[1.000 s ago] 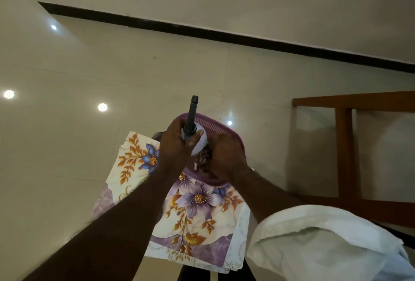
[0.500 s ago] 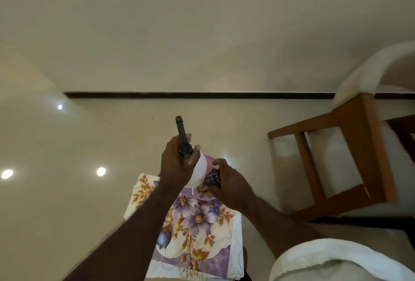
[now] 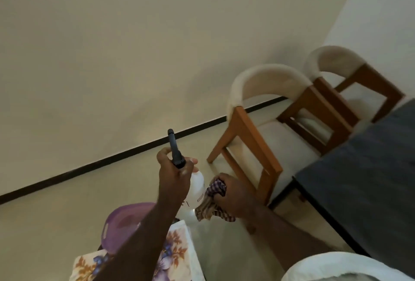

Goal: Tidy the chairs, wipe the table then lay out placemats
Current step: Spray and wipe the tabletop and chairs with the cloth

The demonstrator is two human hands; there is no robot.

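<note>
**Bottle and cloth in hand, table off to the right**

The person stands with both hands raised in front of the body. The left hand (image 3: 174, 175) has its fingers curled round the neck of a white spray bottle (image 3: 195, 187), just below the black nozzle (image 3: 174, 146). The right hand (image 3: 235, 193) is closed in a fist on a bunched checked cloth (image 3: 210, 202), which hangs beside the bottle and looks to be touching it.

The dark table (image 3: 370, 179) lies to the right of both hands, its near corner just past the right wrist. The cloth hand is therefore the nearer of the two. The bottle's long axis runs up and away towards the wall, so the nozzle points at the skirting rather than at the tabletop. Judging by this, the spray calls for a swing to the right before the wipe can start.

Two wooden chairs stand along the table's far side: the nearer chair (image 3: 247, 137) is partly pulled out and the further chair (image 3: 336, 58) sits beyond it. Floral placemats (image 3: 179, 247) and a purple basket (image 3: 123, 220) sit low under the left forearm, not yet laid out.
</note>
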